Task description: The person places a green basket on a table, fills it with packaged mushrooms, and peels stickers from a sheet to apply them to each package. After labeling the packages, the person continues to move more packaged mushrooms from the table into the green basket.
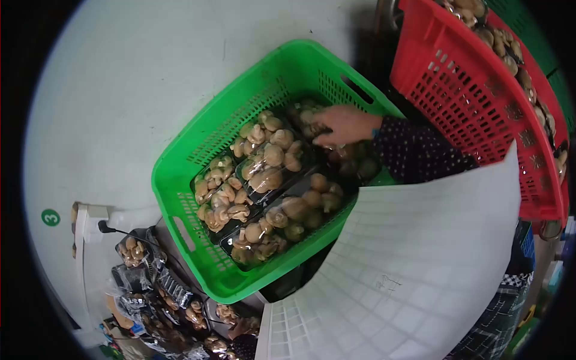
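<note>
Right hand (345, 123): curled onto a mushroom pack (307, 116), grip unclear.
Left hand: unseen.
Care: pack needed laying flat, snug in the green basket (258, 78).

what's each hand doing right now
right hand: closed on a mushroom pack in the green basket
left hand: at the bottom edge, too small to tell

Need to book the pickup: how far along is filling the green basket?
Done: several wrapped mushroom packs lie in the green basket. In hand: the right hand sits on another pack at its far end. Left: loose mushrooms wait in the red basket.
</note>
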A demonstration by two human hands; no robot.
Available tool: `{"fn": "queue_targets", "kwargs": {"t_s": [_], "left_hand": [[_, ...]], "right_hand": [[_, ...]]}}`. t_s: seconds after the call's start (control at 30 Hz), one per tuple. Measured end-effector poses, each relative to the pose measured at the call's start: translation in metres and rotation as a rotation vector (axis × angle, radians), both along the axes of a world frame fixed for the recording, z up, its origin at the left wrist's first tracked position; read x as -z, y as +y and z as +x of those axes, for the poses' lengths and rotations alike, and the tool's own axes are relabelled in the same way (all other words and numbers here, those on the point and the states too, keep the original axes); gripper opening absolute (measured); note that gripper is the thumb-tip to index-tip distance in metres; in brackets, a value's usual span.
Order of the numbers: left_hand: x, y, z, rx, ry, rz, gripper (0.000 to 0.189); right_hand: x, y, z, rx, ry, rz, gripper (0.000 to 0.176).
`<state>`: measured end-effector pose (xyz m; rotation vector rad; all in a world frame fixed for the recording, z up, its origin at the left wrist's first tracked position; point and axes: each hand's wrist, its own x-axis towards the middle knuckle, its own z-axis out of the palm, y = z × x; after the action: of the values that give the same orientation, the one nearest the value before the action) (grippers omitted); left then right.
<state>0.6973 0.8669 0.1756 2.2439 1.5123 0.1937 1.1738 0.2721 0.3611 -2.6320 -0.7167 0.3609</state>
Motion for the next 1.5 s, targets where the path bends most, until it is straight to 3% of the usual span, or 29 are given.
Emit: {"fn": "queue_targets", "kwargs": {"t_s": [0.17, 0.3, 0.4, 0.53, 0.6, 0.67, 0.7, 0.77, 0.83, 0.9, 1.03, 1.1, 1.17, 1.3, 1.37, 1.5], "left_hand": [[-0.062, 0.001, 0.035, -0.069, -0.142, 0.075, 0.069], [-0.161, -0.009, 0.084, -0.083, -0.427, 0.224, 0.060], [-0.237, -0.034, 0.145, 0.066, -0.678, 0.235, 0.054], [-0.268, -0.095, 0.273, 0.474, -0.901, -0.075, 0.046], [-0.274, -0.151, 0.358, 0.824, -0.708, -0.630, 0.056], [-0.255, -0.222, 0.434, 1.024, -0.746, -0.443, 0.058], [-0.233, -0.239, 0.470, 1.120, -0.755, -0.454, 0.072], [-0.231, -0.302, 0.524, 1.196, -0.575, -0.676, 0.079], [-0.207, -0.359, 0.548, 0.914, -0.529, -0.720, 0.082], [-0.193, -0.400, 0.558, 0.897, -0.386, -0.832, 0.087], [-0.100, -0.448, 0.565, 0.831, -0.326, -0.819, 0.090], [-0.089, -0.463, 0.550, 0.831, -0.364, -0.570, 0.094], [-0.085, -0.471, 0.560, 0.756, -0.379, -0.589, 0.100], [-0.064, -0.495, 0.558, 0.575, -0.159, -0.535, 0.110], [-0.031, -0.506, 0.555, 0.691, -0.469, -0.134, 0.117], [-0.014, -0.492, 0.545, 0.934, -0.718, 0.006, 0.103]], "right_hand": [[-0.001, -0.012, -0.001, 0.010, -0.012, -0.125, 0.049], [-0.006, -0.007, -0.001, -0.029, 0.060, -0.168, 0.049], [-0.017, -0.008, -0.001, 0.026, 0.038, -0.137, 0.049], [-0.023, -0.015, 0.004, 0.229, -0.047, -0.105, 0.049], [-0.016, -0.022, 0.007, 0.273, -0.119, -0.055, 0.049], [-0.014, -0.025, 0.013, 0.328, -0.196, -0.006, 0.049], [-0.015, -0.028, 0.016, 0.406, -0.215, 0.058, 0.049], [-0.017, -0.033, 0.019, 0.486, -0.234, 0.108, 0.049], [-0.019, -0.033, 0.022, 0.550, -0.267, 0.178, 0.050], [-0.018, -0.033, 0.023, 0.568, -0.270, 0.177, 0.049], [-0.010, -0.035, 0.025, 0.560, -0.377, 0.190, 0.047], [-0.012, -0.034, 0.028, 0.565, -0.309, 0.169, 0.047], [-0.013, -0.032, 0.029, 0.554, -0.320, 0.165, 0.047], [-0.011, -0.027, 0.025, 0.533, -0.281, 0.107, 0.048], [-0.014, -0.028, 0.028, 0.519, -0.295, 0.113, 0.048], [-0.016, -0.028, 0.026, 0.502, -0.289, 0.138, 0.050]]}}
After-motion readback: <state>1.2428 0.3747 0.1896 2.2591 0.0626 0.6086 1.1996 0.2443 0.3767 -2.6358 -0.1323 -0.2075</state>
